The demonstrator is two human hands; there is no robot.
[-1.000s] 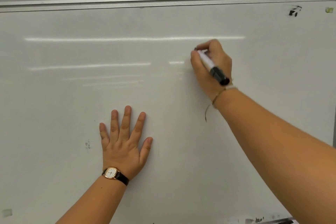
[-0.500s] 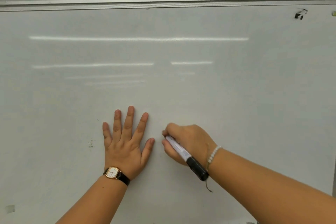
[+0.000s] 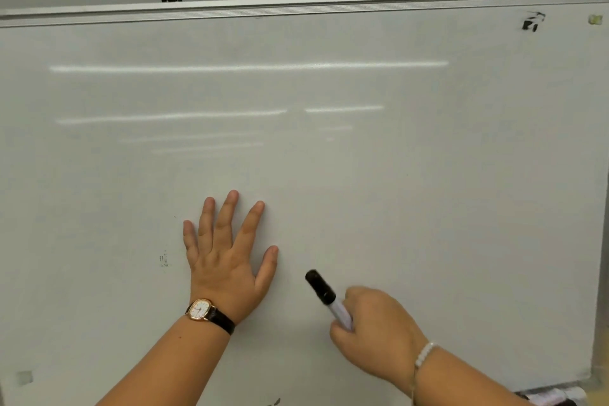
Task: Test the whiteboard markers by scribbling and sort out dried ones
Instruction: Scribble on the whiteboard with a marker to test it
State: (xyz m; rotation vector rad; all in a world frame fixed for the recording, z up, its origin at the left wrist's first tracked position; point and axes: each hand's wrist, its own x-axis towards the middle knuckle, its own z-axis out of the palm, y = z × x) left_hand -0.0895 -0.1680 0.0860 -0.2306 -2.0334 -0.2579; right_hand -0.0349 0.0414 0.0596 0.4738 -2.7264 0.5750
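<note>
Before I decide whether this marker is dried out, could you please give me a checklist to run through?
1. Right hand grips marker: ok.
2. Ink marks on whiteboard near the marker: not ok, none visible.
3. Writing tip capped: cannot tell, hidden in the fist.
4. Left hand flat on the board: ok.
5. Place for dried ones: cannot tell; only blurred items at the lower right edge.

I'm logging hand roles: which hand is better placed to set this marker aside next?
Right, probably: the right hand grips the marker, while the left hand lies flat against the whiteboard, holding nothing.
</note>
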